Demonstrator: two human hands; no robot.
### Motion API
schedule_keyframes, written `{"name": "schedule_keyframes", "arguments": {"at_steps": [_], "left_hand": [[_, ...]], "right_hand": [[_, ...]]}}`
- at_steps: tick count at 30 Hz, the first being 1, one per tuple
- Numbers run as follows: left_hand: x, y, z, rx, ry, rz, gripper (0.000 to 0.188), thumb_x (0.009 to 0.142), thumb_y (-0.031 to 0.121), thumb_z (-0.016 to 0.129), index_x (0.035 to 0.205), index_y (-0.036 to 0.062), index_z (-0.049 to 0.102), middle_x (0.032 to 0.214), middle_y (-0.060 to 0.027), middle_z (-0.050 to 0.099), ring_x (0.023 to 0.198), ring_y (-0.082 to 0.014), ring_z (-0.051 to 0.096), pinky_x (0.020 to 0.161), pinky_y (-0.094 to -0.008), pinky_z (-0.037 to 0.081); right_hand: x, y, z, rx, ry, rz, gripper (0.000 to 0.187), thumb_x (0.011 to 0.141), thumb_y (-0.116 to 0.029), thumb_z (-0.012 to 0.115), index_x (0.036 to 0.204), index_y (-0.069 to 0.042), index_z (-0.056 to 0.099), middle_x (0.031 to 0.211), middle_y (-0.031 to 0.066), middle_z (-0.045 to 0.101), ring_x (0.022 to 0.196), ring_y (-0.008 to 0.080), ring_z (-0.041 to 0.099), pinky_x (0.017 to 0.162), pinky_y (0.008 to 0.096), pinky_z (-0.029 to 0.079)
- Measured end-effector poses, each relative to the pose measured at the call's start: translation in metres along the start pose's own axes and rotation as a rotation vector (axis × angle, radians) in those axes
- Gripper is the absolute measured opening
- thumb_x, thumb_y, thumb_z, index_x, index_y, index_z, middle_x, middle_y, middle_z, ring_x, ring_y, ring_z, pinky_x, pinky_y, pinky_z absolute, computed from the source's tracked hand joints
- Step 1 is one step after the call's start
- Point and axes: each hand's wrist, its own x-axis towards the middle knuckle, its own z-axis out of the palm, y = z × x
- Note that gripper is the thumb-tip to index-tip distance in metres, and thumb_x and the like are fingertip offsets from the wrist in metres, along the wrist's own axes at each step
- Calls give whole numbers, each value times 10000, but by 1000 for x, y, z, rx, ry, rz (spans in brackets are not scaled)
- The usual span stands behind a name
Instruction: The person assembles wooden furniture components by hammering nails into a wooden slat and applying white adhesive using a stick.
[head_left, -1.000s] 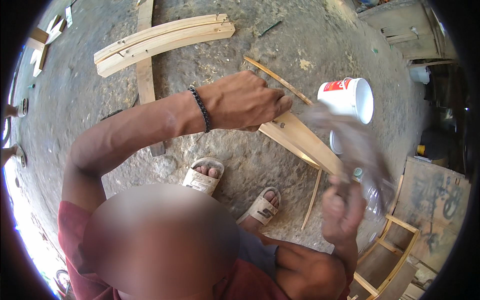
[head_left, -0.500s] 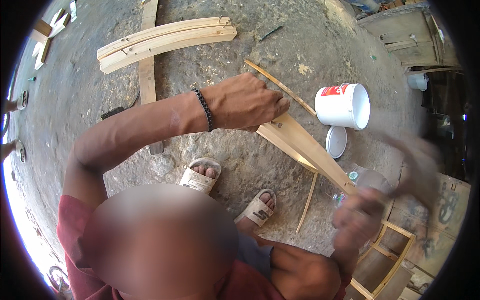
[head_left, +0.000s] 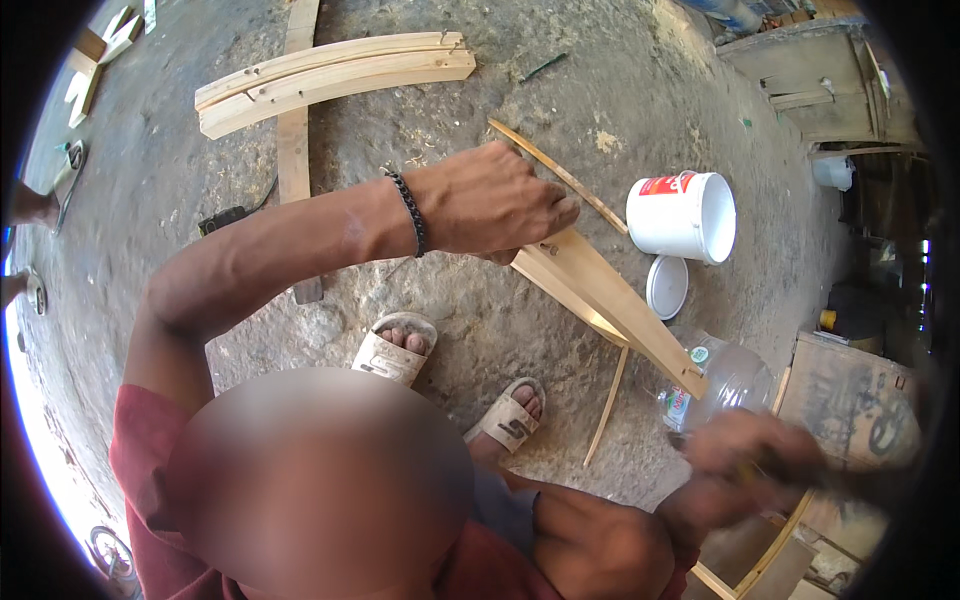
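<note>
My left hand (head_left: 500,205) is closed around the upper end of a pair of pale curved wooden pieces (head_left: 625,310). They lie one against the other and slant down to the right, with a nail near my fingers and another mark near the lower end. Smeared by motion, my right hand (head_left: 745,460) is closed on a dark tool (head_left: 850,478), by its shape a hammer. It is to the right of the wood's lower end, apart from it. The tool's head is too blurred to make out.
Curved wooden pieces with nails (head_left: 335,80) rest across a plank (head_left: 293,155). A white bucket (head_left: 665,220), its lid (head_left: 667,287) and a clear plastic bottle (head_left: 735,380) are on the right. Another person's feet (head_left: 40,208) show at far left.
My right hand has swung down and to the right with the hammer, away from the wood's lower end. My left hand keeps its hold. The other person's foot at far left has shifted.
</note>
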Motion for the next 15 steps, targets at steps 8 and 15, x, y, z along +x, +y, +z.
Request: {"name": "schedule_keyframes", "arguments": {"at_steps": [8,15], "left_hand": [[-4,4,3,64,74,14,311,752,187,786,960,31,617,767,-67,643,704,-265,708,621,-390,576],[-10,-3,-1,-3,29,-3,319,735,194,811,932,39,615,734,-56,637,702,-242,699,636,-371,582]], "right_hand": [[10,89,61,-489,-112,354,197,943,-80,585,1114,-8,652,863,159,668,694,291,636,645,421,508],[26,1,20,178,13,-12,235,957,-165,598,1125,0,578,863,111,625,885,275,623,876,389,502]]}}
